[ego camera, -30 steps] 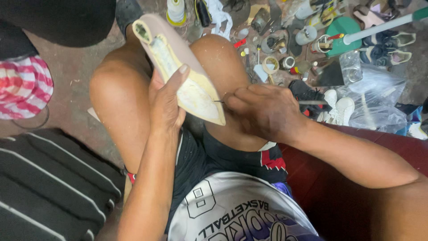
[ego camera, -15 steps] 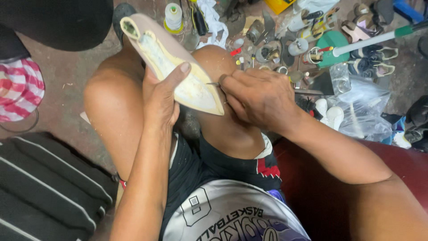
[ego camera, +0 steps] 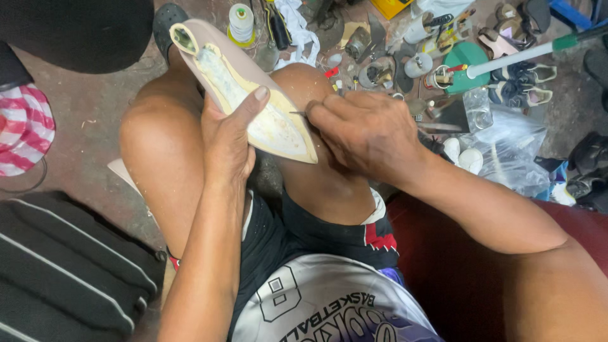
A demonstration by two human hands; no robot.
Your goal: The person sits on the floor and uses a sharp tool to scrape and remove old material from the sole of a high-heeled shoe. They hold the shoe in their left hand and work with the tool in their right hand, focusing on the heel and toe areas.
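Slipping is the danger: that thin needle (ego camera: 297, 113) sits right at the edge of the shoe (ego camera: 253, 95), and a hard push could skid it off the glued sole into the thumb lying across it. Propped sole-up across the knees, the shoe is gripped by the left hand (ego camera: 225, 142), fingers curled underneath, thumb flat on top. Just beside the shoe's toe end, the right hand (ego camera: 364, 130) is bunched tight, fingertips pinching the needle.

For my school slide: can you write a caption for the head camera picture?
Left hand holds a shoe sole-up on the knees while right hand pushes a thin needle at its edge.
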